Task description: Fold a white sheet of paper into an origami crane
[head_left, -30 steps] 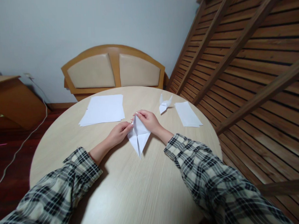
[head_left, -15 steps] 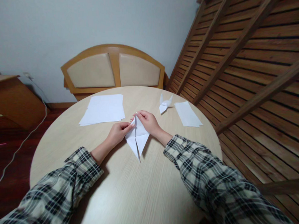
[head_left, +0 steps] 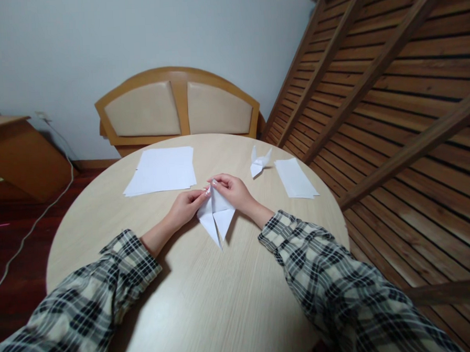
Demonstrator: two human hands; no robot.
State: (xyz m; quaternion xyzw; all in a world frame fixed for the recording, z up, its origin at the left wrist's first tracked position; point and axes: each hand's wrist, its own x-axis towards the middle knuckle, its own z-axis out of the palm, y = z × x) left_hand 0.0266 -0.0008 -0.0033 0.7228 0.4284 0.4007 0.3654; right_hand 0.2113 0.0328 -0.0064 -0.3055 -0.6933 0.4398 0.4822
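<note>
A white folded paper (head_left: pixel 223 217), kite-shaped with two pointed flaps split toward me, is held over the middle of the table. My left hand (head_left: pixel 186 206) pinches its upper left edge between thumb and fingers. At the top point, my right hand (head_left: pixel 232 190) grips the paper with its thumb on the near face and fingers behind. Both sets of fingertips almost meet at that point, and they partly cover the fold there.
The round pale table (head_left: pixel 210 303) bears a stack of white paper sheets (head_left: pixel 164 169) at back left. Back right are a folded paper crane (head_left: pixel 259 164) and narrow paper strips (head_left: pixel 296 178). A wooden slatted panel (head_left: pixel 393 110) leans along the right. Behind stands a padded headboard (head_left: pixel 184 105).
My left fingertips have shifted slightly up toward the top point, and my right fingertips have drawn in a little. The paper's lower flaps have tilted slightly, with a wider gap between them.
</note>
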